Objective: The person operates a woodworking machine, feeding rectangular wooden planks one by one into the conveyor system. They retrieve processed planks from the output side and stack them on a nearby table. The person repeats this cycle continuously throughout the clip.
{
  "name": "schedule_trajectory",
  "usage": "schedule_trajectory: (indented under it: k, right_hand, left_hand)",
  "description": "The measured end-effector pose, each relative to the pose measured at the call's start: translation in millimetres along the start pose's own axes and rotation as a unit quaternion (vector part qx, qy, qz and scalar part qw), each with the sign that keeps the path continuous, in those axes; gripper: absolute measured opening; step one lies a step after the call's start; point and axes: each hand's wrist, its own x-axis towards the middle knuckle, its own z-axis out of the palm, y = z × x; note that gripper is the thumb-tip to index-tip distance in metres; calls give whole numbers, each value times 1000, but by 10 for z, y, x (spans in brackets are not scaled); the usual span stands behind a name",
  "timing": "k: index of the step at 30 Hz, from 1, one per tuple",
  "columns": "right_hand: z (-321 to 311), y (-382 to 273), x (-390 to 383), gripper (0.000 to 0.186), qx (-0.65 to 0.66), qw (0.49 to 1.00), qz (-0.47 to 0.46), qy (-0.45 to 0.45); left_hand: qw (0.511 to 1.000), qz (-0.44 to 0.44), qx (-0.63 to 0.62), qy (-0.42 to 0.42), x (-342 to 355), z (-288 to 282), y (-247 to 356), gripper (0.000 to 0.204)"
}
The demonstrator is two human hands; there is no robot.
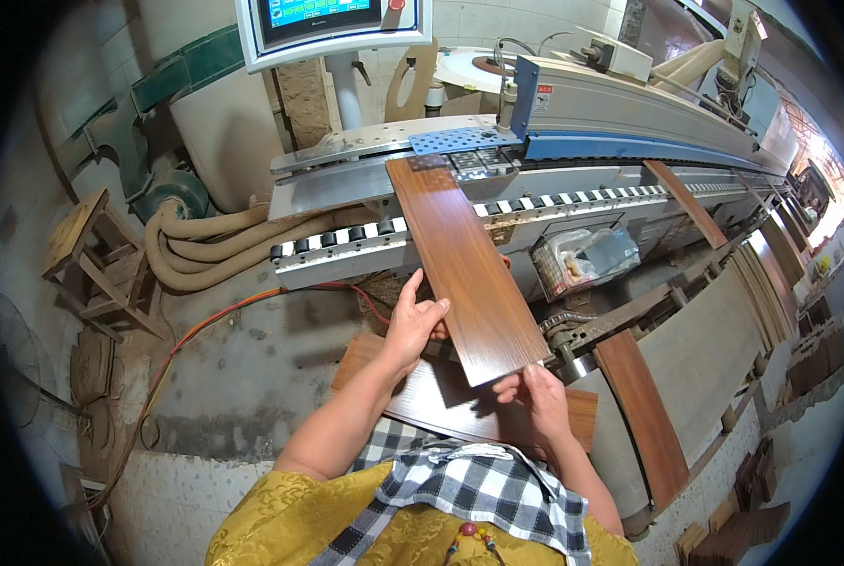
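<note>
A long brown wood-grain board [469, 274] lies angled from the feed edge of a long machine [629, 151] down toward me, its far end under a blue perforated plate [455, 141] and across a row of rollers [346, 236]. My left hand [412, 325] grips the board's left edge. My right hand [535, 396] pinches its near right corner. Below, a stack of boards [426, 410] lies in front of my body, partly hidden by the held board and my left arm.
A grey conveyor belt [676, 349] on the right carries another board [634, 410]; farther along, a board [681, 203] rests across the rollers. At left stand a wooden stool [87, 264] and coiled hoses [195, 259]. A screen panel [332, 38] and a wire basket [573, 255] are also present.
</note>
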Motion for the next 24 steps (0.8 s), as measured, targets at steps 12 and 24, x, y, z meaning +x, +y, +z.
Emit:
schedule_trajectory:
  k: [12, 24]
  right_hand:
    - [-2, 44, 137, 38, -41, 999, -18, -15]
    - [-1179, 583, -1035, 32, -53, 918, -57, 389]
  left_hand:
    - [996, 88, -7, 29, 96, -109, -56, 68]
    - [999, 17, 46, 19, 62, -125, 120, 66]
